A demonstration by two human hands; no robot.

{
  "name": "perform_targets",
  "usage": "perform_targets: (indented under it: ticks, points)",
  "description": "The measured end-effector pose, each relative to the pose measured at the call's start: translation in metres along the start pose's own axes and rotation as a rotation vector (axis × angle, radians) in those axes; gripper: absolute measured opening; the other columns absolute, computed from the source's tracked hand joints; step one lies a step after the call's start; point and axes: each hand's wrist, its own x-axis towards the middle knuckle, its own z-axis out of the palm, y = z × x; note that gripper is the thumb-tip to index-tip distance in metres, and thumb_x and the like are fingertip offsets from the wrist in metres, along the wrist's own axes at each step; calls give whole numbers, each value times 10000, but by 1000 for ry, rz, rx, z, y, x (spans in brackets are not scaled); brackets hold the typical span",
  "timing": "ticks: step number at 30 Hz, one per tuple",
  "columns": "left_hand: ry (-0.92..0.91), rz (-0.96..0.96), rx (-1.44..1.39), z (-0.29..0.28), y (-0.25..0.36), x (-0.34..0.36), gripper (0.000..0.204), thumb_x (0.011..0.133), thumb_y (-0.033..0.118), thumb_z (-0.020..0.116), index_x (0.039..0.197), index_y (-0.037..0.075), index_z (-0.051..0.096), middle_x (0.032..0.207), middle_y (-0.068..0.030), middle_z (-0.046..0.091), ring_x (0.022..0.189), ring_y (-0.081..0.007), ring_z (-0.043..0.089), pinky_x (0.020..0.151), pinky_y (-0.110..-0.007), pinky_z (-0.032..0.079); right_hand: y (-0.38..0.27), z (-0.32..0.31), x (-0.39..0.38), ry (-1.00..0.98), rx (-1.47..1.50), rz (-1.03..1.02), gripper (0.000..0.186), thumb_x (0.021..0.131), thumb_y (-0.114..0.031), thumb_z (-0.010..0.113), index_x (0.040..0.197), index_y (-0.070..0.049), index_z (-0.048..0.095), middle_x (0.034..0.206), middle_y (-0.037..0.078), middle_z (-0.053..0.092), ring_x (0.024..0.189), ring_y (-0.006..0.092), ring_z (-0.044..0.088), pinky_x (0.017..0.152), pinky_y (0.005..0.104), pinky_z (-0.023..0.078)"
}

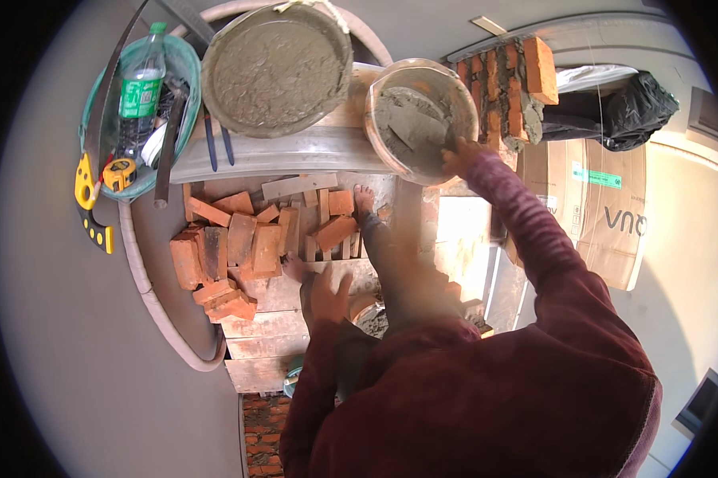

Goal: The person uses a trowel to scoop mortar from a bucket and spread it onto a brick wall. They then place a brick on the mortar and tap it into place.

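Note:
My right hand (463, 158) is closed at the near right rim of a small bucket (372, 123) of grey mortar. It grips a trowel (419, 130), whose flat blade lies in the mortar; the handle is mostly hidden by my fingers. My left hand (329, 295) is held low in front of my body, fingers spread, with nothing in it. Beyond it, a pile of loose orange bricks (242, 237) sits on wooden boards (267, 346). A larger round tub (209, 88), full of wet mortar (279, 68), stands left of the small bucket.
At far left, a teal basket (190, 60) holds a green-capped bottle (141, 92) and a yellow tape measure (120, 174); a yellow-handled saw (93, 199) hangs at its side. A brick wall section (494, 88), a black bag (638, 111) and a cardboard box (586, 215) stand right.

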Motion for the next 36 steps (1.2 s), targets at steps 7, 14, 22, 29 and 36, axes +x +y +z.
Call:
perform_targets:
  ticks: [7,14,22,29,36]
  points:
    - [-96,-147,-487,-26,186,200,746,913,334,606,1470,33,212,1370,-186,423,1170,-287,510,877,-428,504,22,-43,-26,293,-432,-266,280,945,-193,472,1159,-46,577,1033,100,631,965,238,614,853,340,494]
    - [-8,75,-530,14,185,236,456,888,57,609,1277,79,370,1204,-99,473,1063,-246,548,808,-421,534,20,-95,-26,206,-790,-569,185,852,-97,627,1032,-76,664,930,79,663,818,210,646,711,281,584]
    - [95,60,-651,26,218,205,359,838,-15,629,1153,12,458,912,-85,595,816,-142,582,715,-280,482,12,-51,-53,-104,-325,-197,413,766,-189,739,1168,-146,657,1200,53,636,1108,232,608,844,378,543]
    - [-75,179,-485,25,213,204,330,860,-14,593,1151,25,443,944,-49,548,810,-115,555,685,-261,469,18,24,-40,0,17,-331,365,752,-122,674,1112,-62,661,1131,142,652,1082,298,616,874,394,521]
    - [-150,244,-409,30,234,188,341,863,-32,569,1167,5,419,1049,-89,563,916,-137,583,781,-267,478,46,42,-60,117,767,-322,297,786,-182,630,1035,-21,642,911,188,667,892,346,644,778,420,497]
